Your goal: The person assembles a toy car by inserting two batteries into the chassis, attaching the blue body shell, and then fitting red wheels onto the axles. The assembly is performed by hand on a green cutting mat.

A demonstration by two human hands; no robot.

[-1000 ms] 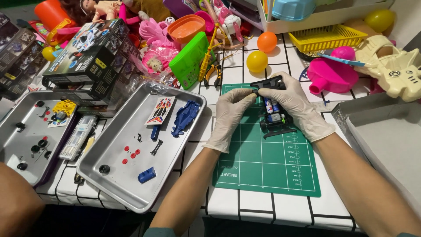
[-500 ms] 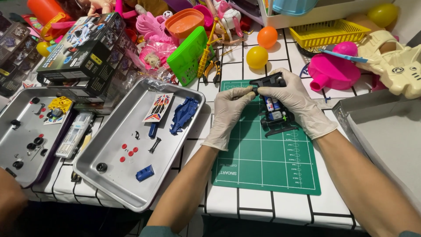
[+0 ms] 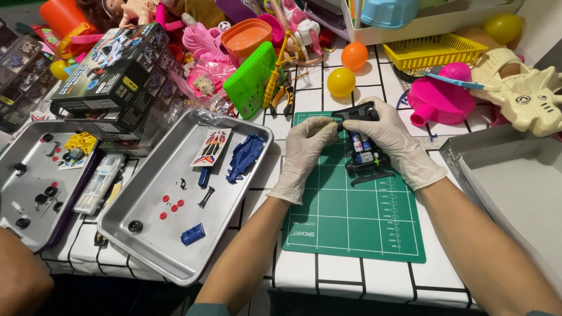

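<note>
Both my hands wear pale gloves and meet over a green cutting mat (image 3: 357,228). My right hand (image 3: 391,143) holds a small black toy car chassis (image 3: 366,153) with batteries showing inside it. My left hand (image 3: 305,151) pinches the chassis's front end with fingertips. The chassis rests on the far part of the mat. To the left, a steel tray (image 3: 152,246) holds a blue car body shell (image 3: 244,157), a sticker sheet (image 3: 211,147), small red and black parts and a blue piece (image 3: 192,234).
A second tray (image 3: 23,199) with small parts sits at far left, beside black toy boxes (image 3: 111,67). Colourful plastic toys, orange and yellow balls (image 3: 341,82), a yellow basket (image 3: 430,51) and a pink toy (image 3: 440,99) crowd the back. A grey bin (image 3: 515,193) stands right. Another person's arm (image 3: 23,281) is lower left.
My hands stay on the chassis on the mat, with only slight shifts of the fingers. The view has drifted a little.
</note>
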